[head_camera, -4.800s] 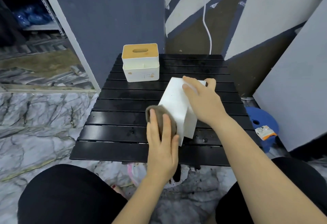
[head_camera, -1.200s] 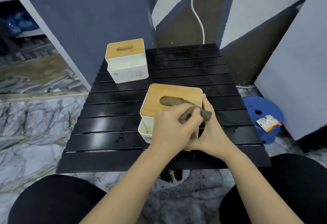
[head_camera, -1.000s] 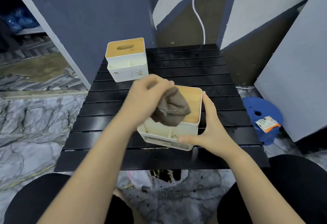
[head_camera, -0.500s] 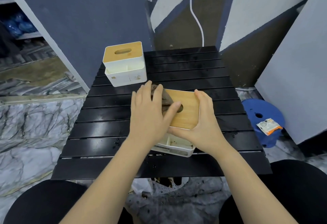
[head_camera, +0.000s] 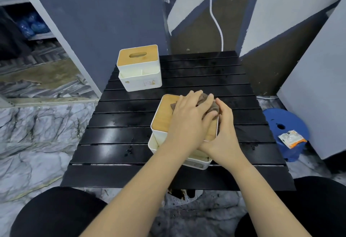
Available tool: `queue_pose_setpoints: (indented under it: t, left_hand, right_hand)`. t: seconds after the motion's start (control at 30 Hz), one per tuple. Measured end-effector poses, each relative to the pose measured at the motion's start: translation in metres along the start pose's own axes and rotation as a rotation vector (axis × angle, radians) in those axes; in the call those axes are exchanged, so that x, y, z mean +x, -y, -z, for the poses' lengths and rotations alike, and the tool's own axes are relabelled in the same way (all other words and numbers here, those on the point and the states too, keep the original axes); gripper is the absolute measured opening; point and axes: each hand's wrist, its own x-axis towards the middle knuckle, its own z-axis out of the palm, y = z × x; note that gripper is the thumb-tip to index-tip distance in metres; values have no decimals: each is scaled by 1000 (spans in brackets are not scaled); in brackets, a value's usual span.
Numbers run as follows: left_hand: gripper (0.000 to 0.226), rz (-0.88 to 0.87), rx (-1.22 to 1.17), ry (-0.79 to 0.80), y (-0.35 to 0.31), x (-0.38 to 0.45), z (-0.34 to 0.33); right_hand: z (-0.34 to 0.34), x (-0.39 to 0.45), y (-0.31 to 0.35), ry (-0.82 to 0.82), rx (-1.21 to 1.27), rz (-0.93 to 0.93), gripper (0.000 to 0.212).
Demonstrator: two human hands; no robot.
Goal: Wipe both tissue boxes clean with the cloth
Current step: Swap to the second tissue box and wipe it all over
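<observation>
Two white tissue boxes with wooden lids stand on a black slatted table (head_camera: pixel 131 133). The near tissue box (head_camera: pixel 162 117) is at the table's middle, upright. My left hand (head_camera: pixel 189 120) lies flat on its lid and presses a brown cloth (head_camera: pixel 209 105) against the lid's far right part with straight fingers. My right hand (head_camera: pixel 224 133) grips the box's right side, its thumb at the front rim. The far tissue box (head_camera: pixel 139 68) stands untouched at the table's back left corner.
A blue stool (head_camera: pixel 284 132) with a small packet (head_camera: pixel 292 138) on it stands right of the table. Grey and white wall panels rise behind and at the right. A white cable (head_camera: pixel 217 21) hangs down the back wall. Marble floor lies at the left.
The near box went from tipped on its side to upright. The left hand lifted the cloth, laid it on the lid, and has since slid it from the left part toward the right.
</observation>
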Motion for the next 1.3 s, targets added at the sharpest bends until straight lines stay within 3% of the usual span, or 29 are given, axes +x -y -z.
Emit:
queue_pose_setpoints:
  t: [0.07,0.17,0.43,0.67,0.83,0.9,0.97,1.07,1.17,1.23,1.3]
  left_hand:
    - [35,-29,-2,-36,2,3,5]
    - [27,-30,186,-27,1,15,15]
    - [32,158,430,-29,28,26,42]
    - [20,307,593,-8,26,33,53]
    - [29,401,424,74,54,42,72]
    - [25,459,401,176,63,47,86]
    - [22,469,349,172,67,51,100]
    - [16,297,65,33,55,51,104]
    - [22,20,-24,141,45,47,81]
    - [26,7,36,140,57,43,64]
    - [25,106,-5,48,73,37,62]
  right_hand:
    - [1,-1,1,1,7,-15,126]
    - [2,-1,3,-1,-6,-35,129]
    - [3,-2,3,4,-73,-9,127]
    - [3,-2,4,14,-59,6,125]
    - [4,-1,3,29,-44,-8,128]
    - [4,-1,3,36,-49,-8,128]
    - [5,0,1,35,-48,-7,128]
    - [4,0,2,33,-51,-11,128]
    - [4,0,2,36,-71,-18,128]
    - [6,0,2,48,-88,-19,127]
    - [9,1,2,59,-104,-15,127]
